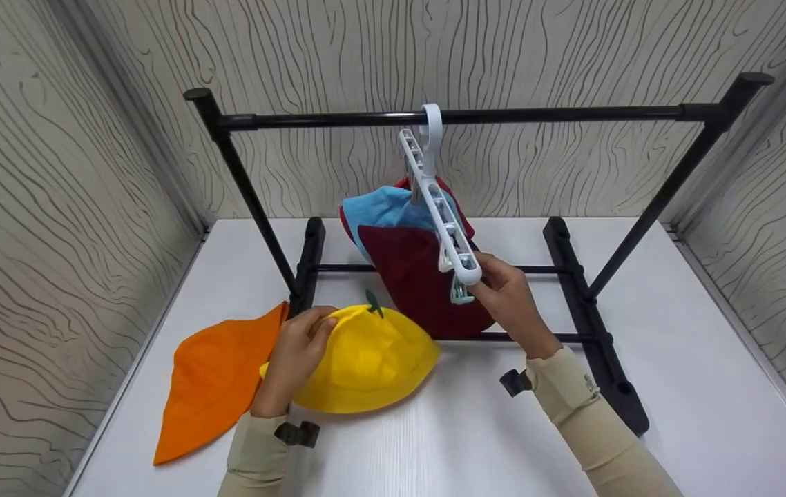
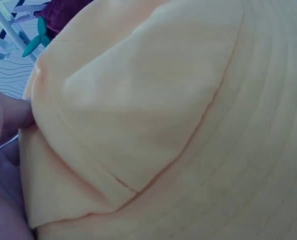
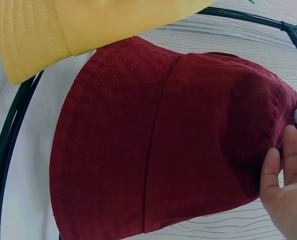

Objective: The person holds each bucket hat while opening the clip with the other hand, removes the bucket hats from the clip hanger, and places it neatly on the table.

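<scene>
- Wood-patterned walls (image 1: 282, 62) enclose a white table (image 1: 476, 428) beneath the hanger (image 1: 436, 207).
- Below and left of the hanger's near end, the left hand (image 1: 298, 352) has thumb and fingers clamped on the yellow hat (image 1: 365, 362) near its top.
- At that end, the right hand (image 1: 514, 300) rests some spread fingers against the red hat (image 1: 396, 269); whether its thumb and forefinger squeeze the clip (image 1: 462, 293) cannot be told.
- Under the hanger, the red hat appears to hang; farther left lies the orange hat (image 1: 220, 379).
- One hook joins the hanger to the rack (image 1: 338, 120), so a push could swing it; a loosened pinch could drop the yellow hat.
</scene>
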`<state>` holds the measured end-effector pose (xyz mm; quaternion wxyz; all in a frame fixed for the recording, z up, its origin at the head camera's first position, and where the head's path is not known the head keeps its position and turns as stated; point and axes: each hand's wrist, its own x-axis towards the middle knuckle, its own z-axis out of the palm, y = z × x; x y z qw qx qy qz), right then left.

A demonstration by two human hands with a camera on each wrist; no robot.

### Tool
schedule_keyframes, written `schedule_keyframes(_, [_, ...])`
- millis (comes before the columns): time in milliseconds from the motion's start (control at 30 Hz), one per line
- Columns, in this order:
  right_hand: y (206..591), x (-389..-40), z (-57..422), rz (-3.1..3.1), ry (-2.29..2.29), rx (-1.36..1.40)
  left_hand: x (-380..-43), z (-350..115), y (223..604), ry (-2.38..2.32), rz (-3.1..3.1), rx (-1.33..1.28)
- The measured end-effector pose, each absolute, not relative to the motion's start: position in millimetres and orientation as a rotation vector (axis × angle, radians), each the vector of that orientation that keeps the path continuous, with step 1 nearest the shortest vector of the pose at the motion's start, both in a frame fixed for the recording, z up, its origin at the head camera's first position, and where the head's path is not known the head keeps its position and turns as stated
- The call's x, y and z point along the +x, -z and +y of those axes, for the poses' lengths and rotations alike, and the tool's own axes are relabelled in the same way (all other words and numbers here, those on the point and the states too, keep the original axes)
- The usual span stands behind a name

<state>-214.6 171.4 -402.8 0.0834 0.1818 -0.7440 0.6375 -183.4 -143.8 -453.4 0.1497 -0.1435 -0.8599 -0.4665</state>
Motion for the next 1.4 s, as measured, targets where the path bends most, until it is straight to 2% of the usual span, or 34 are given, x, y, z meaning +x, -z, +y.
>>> schedule_keyframes(700, [400.2, -209.1, 173.5, -2.267, -1.772, 0.289, -194.2, -157.6, 471.6, 1.312, -2.591, -0.164])
schedule_keyframes(1400, [403.0, -206.6, 176.7, -2.221, -1.804, 0.341, -206.4, -168.7, 491.5, 1.382, -2.596, 0.023])
